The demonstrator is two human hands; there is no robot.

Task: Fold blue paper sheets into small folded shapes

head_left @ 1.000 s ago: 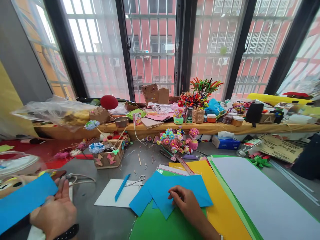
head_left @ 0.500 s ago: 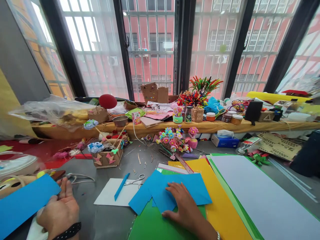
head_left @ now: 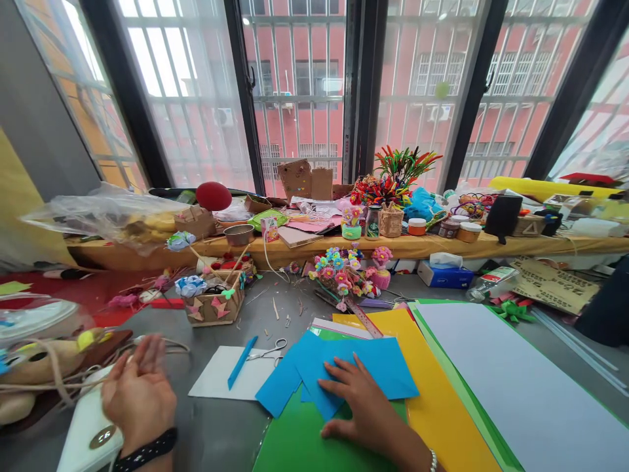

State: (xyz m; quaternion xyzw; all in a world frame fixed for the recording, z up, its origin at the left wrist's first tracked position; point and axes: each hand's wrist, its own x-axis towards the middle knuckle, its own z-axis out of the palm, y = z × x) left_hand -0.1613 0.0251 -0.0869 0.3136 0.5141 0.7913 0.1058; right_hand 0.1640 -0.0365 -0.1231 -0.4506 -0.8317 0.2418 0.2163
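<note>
My right hand (head_left: 361, 403) lies flat with its fingers spread on blue paper pieces (head_left: 334, 370), which rest on a green sheet (head_left: 304, 442). My left hand (head_left: 137, 393) hovers at the lower left, fingers stretched out and slightly blurred, holding nothing. It is above the grey table beside a white flat case (head_left: 86, 432). A thin blue strip (head_left: 242, 361) and small scissors (head_left: 268, 351) lie on a white sheet (head_left: 221, 383) between the two hands.
Yellow (head_left: 442, 406), green and large white (head_left: 515, 393) sheets overlap at the right. A cardboard basket with paper flowers (head_left: 213, 301), a bouquet of small craft flowers (head_left: 344, 275) and a ruler (head_left: 363, 319) lie beyond. A cluttered windowsill shelf (head_left: 344, 249) runs across the back.
The long blue paper that my left hand held is gone from view, and that hand now hovers with nothing in it. My right hand went from a curled grip to flat on the blue pieces.
</note>
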